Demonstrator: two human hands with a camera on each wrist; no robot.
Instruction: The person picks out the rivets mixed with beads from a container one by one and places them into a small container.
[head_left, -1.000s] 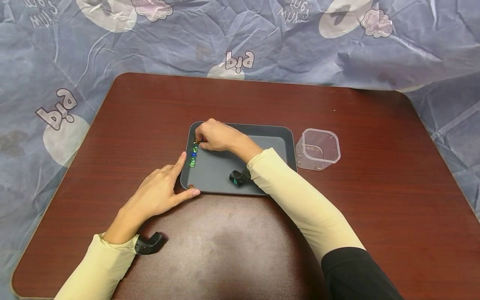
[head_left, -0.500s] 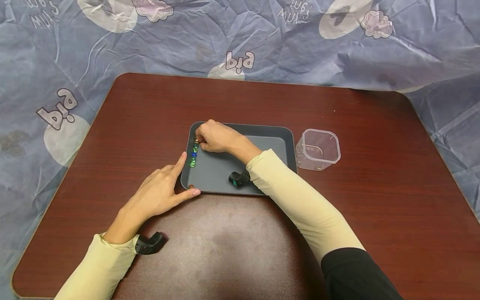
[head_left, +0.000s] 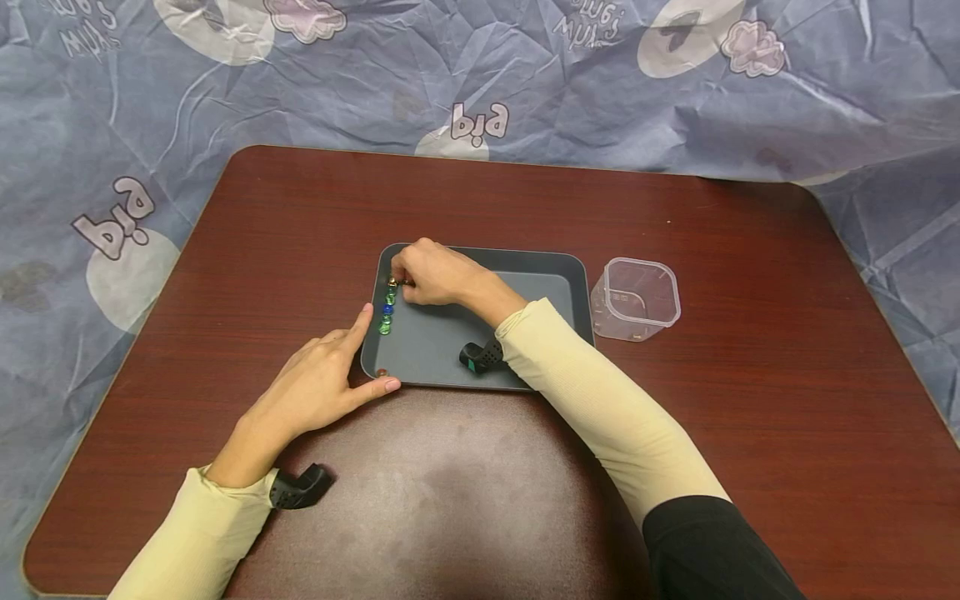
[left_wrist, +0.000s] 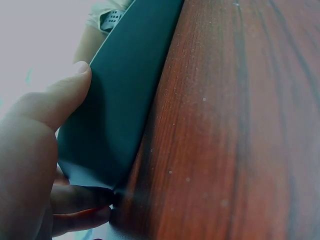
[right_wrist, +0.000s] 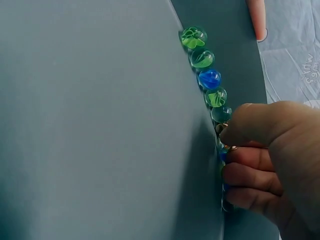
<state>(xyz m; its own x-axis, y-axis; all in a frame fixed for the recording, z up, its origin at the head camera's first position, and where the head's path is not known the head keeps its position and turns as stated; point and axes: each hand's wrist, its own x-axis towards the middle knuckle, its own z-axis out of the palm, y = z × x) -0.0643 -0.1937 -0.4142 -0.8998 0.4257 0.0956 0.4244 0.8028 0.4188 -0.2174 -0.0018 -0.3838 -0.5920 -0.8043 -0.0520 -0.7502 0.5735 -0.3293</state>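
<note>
My right hand (head_left: 435, 273) reaches into the left end of the grey tray (head_left: 427, 358). Its thumb and index finger pinch a small gold-coloured piece (right_wrist: 221, 128) at the row of glass marbles (right_wrist: 209, 79). Green, blue and clear marbles lie in line against the tray's left wall; the far part of the row is partly hidden behind the curled fingers. My left hand (head_left: 311, 383) is spread at the tray's near left corner, with the index finger at the left rim and the thumb (left_wrist: 75, 90) on the near rim. A small brown piece (head_left: 382, 374) lies in that corner.
A clear square plastic container (head_left: 637, 300) stands just right of the tray, with a few tiny bits low inside. Both rest on a reddish-brown table (head_left: 750, 333). A patterned grey-blue cloth (head_left: 525, 75) lies beyond the table's far edge.
The right fingertips have shifted very slightly at the far end of the row, showing a little more of the gold-coloured piece. The left hand and tray have stayed put.
</note>
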